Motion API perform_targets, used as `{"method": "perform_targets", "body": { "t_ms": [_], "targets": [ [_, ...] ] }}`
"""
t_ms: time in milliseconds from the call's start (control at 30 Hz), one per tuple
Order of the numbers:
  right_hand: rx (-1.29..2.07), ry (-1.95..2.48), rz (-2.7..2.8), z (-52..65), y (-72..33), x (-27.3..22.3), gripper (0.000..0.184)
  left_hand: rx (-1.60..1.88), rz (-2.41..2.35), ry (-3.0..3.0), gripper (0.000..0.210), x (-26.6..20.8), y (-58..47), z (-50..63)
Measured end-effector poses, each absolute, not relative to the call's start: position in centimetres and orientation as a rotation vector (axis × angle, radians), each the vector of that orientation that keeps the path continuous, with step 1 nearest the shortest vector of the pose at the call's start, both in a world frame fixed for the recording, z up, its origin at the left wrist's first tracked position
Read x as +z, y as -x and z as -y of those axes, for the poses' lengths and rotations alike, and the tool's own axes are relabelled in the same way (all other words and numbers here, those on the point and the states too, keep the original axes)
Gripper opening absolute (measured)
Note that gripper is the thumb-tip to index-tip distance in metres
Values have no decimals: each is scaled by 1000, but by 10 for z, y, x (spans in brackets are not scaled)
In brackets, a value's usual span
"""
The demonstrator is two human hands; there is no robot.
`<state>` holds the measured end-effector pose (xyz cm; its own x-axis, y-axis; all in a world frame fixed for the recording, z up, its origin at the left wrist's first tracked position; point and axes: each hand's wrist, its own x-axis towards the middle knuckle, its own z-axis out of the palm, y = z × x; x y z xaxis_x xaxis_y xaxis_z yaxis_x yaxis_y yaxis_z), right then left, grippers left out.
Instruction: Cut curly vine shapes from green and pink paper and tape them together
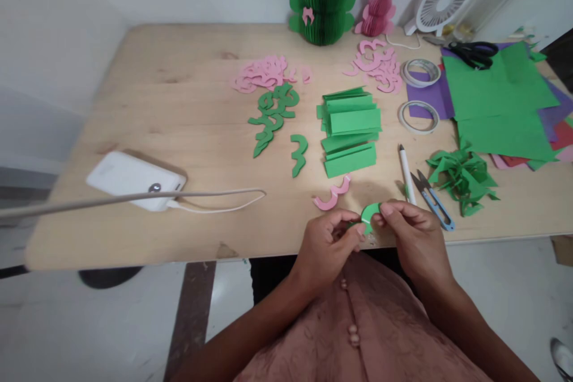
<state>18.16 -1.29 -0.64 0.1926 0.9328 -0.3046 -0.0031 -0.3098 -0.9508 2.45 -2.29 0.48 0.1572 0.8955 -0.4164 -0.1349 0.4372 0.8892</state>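
Observation:
Close to the table's front edge, my left hand (330,243) and my right hand (414,233) pinch a curved green paper cutout (369,213) between them. Fingers cover both of its ends. A pink wavy paper cutout (332,195) lies just beyond my left hand. Farther up rests a green wavy cutout (299,156), beside a heap of similar green cutouts (273,114). Folded green paper strips (355,122) are laid in a stack beyond my hands. A white pen (406,170) and blue thread snips (434,198) lie by my right hand.
Pink cutouts (264,73) lie in two heaps. Tape rolls (419,117), green scraps (465,179), paper sheets (496,101) and black scissors (474,54) are at right. Paper honeycomb figures (323,0) and a fan (445,0) stand behind. A cabled power bank (134,179) lies left.

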Motion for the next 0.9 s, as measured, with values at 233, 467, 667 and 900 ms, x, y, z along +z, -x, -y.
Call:
{"method": "perform_targets", "body": {
  "t_ms": [233,467,667,900],
  "targets": [
    [1319,1555,875,9,-185,-5,22,797,-1195,-816,19,-1,-21,25],
    [1202,1610,908,6,-185,-3,27,774,-1136,-774,14,-1,-18,26],
    [1059,1644,1024,3,-186,-7,29,727,-1193,-745,18,-5,-18,28],
    [1079,1662,1046,3,-186,-5,30,718,-1154,-672,18,-7,-20,29]
  ]
}}
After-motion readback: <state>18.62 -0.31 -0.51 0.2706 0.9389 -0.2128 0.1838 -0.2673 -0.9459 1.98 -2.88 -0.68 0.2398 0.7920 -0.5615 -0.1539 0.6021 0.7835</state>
